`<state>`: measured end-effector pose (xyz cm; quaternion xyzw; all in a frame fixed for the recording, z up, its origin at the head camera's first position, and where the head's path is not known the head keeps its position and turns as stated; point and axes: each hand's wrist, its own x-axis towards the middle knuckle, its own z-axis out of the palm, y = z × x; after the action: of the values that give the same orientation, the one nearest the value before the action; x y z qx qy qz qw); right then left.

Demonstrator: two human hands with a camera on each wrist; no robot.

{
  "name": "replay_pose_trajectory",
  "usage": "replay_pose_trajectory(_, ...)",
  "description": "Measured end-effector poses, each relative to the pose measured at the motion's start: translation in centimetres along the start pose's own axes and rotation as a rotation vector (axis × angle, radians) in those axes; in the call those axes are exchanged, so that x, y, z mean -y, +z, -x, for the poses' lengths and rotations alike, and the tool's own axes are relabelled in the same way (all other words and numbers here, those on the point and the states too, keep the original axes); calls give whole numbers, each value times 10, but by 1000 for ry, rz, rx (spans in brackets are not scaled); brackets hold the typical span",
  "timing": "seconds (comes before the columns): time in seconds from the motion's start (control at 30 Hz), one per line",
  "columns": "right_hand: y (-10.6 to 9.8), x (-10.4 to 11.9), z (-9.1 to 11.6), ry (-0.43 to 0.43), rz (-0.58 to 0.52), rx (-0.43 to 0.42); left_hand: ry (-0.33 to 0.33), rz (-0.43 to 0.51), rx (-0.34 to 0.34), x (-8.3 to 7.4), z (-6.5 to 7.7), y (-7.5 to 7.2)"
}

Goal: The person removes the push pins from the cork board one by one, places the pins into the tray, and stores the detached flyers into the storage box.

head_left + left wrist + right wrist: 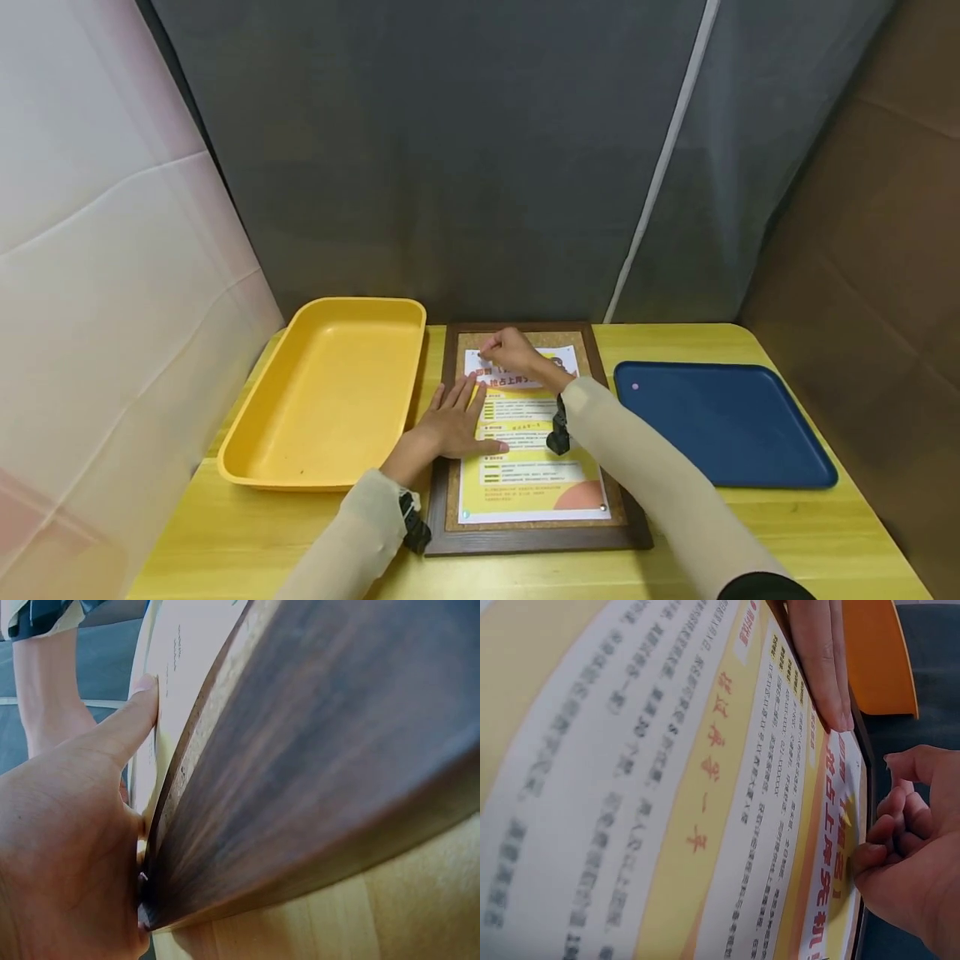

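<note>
A poster (528,433) lies on a cork board (534,442) with a dark wood frame, in the middle of the yellow worktop (750,533). The left hand (453,421) is spread flat and presses on the poster's left side. The right hand (513,354) has its fingers curled at the poster's top left corner, pinching something too small to see. A yellow tray (330,392) sits just left of the board. A blue tray (723,421) sits to the right.

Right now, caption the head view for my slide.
Left hand flat on the poster; right hand pinching at its top-left corner.
</note>
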<state>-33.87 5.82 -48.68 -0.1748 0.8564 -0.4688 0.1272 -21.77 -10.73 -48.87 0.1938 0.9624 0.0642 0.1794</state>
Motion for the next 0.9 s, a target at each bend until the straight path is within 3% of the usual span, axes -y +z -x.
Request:
replay_pose_trajectory(0.27, -6, -1, 5, -52, 57, -18, 0, 5, 3, 10, -12, 9)
replay_pose_trajectory(0.67, -24, 2, 30, -31, 44, 31, -2, 10, -1, 1, 4, -8)
replay_pose_trajectory(0.8, -31, 0, 36, -35, 35, 47, -6, 2, -3, 1, 3, -8)
replay_pose_trajectory(0.9, -36, -2, 41, -38, 42, 49, -10, 3, -4, 4, -4, 0)
